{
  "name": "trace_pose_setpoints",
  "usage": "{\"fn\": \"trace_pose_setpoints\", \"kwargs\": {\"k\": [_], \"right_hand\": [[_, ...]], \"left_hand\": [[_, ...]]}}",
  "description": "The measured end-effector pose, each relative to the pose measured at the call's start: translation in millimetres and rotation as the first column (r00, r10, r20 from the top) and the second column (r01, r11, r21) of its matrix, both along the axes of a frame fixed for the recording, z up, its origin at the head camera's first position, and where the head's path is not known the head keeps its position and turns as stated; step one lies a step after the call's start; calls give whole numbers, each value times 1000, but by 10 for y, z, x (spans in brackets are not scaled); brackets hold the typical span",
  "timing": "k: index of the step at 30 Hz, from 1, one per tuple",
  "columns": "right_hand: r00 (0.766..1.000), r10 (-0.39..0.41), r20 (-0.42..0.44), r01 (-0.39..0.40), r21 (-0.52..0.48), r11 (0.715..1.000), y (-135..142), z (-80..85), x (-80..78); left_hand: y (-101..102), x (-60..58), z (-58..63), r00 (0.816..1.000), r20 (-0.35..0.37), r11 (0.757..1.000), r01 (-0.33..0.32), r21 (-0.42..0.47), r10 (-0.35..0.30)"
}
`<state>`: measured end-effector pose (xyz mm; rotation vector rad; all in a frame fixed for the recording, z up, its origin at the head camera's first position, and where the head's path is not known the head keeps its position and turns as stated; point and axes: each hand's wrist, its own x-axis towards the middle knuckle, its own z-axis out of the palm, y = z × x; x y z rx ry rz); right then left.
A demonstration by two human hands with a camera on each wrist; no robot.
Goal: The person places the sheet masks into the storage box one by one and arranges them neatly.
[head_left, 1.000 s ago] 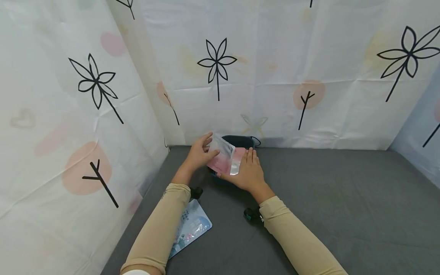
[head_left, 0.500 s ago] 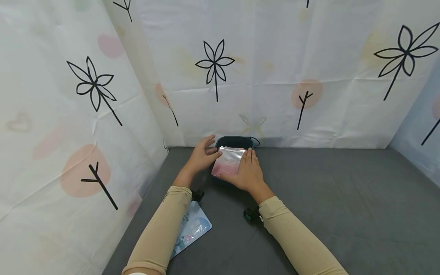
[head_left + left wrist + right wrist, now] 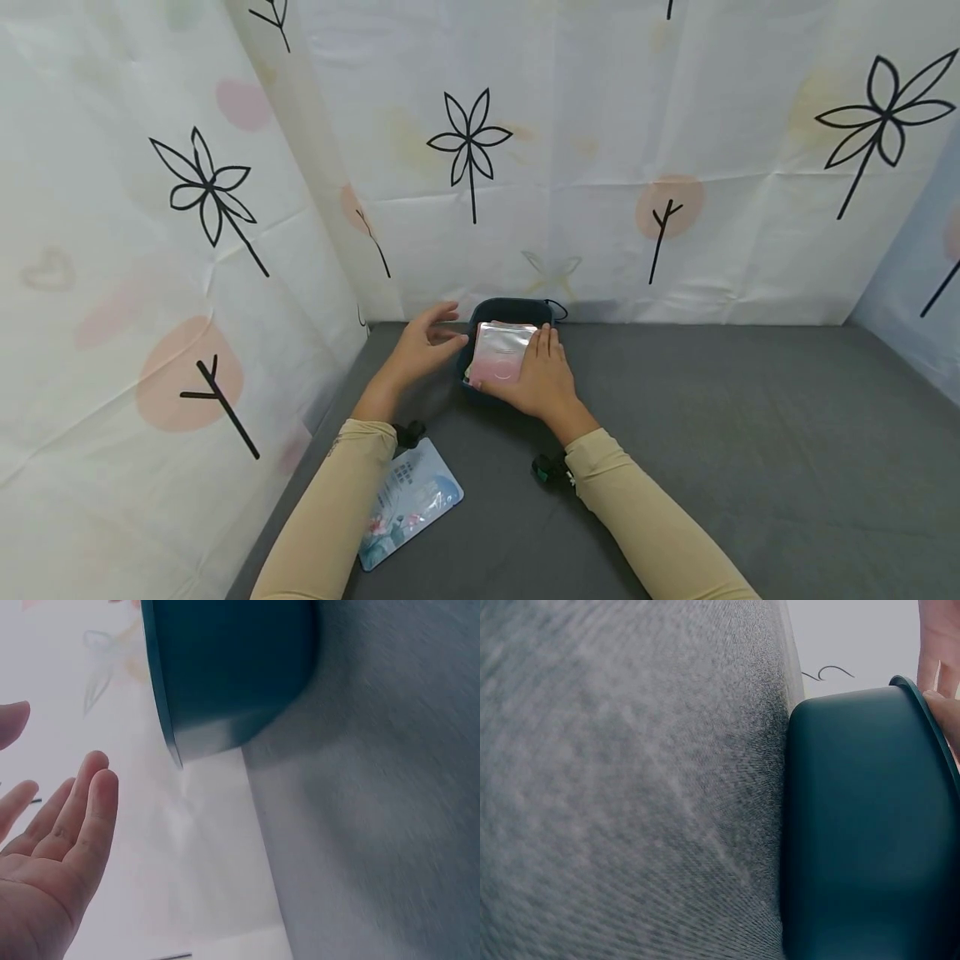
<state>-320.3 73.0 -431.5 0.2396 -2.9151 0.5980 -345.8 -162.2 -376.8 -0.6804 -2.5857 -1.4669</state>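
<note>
A dark teal plastic tub [image 3: 512, 308] stands near the back of the grey surface. Inside it, pink and silver flat packets [image 3: 498, 354] lean together. My right hand [image 3: 540, 379] lies over the right part of the front packet, fingers extended upward and thumb stretched to its lower edge. In the right wrist view, the thumb is at the tub's rim. My left hand [image 3: 417, 350] hovers just left of the tub, holding nothing. Its fingers are relaxed and apart from the tub in the left wrist view. How many packets the tub holds is hidden.
A light blue flat packet [image 3: 412, 504] with a printed design lies on the surface [image 3: 712, 433], partly under my left forearm. A white patterned cloth [image 3: 570, 167] hangs behind the tub and at the left. A thin black loop [image 3: 558, 308] shows beside the tub's rim.
My left hand lowered a silver and pink packet into the tub against the others, let go of it, and drew back to the left. My right hand stayed in place.
</note>
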Motion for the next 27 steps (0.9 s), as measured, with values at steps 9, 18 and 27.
{"fn": "trace_pose_setpoints", "kwargs": {"k": [9,18,27], "right_hand": [[1000,-3,-2,3,13,1000,-5,2,-18],[1000,-2,1,2,23,1000,9,-4,-22],[1000,9,0,-9,25,1000,-2,-24,-25]], "left_hand": [[-301,249,-95,998,53,987,37,-156,-29],[-572,479,-259,992,107,959,87,-268,-60],[-737,616,-375,960,264,914,188,-358,-94]]}}
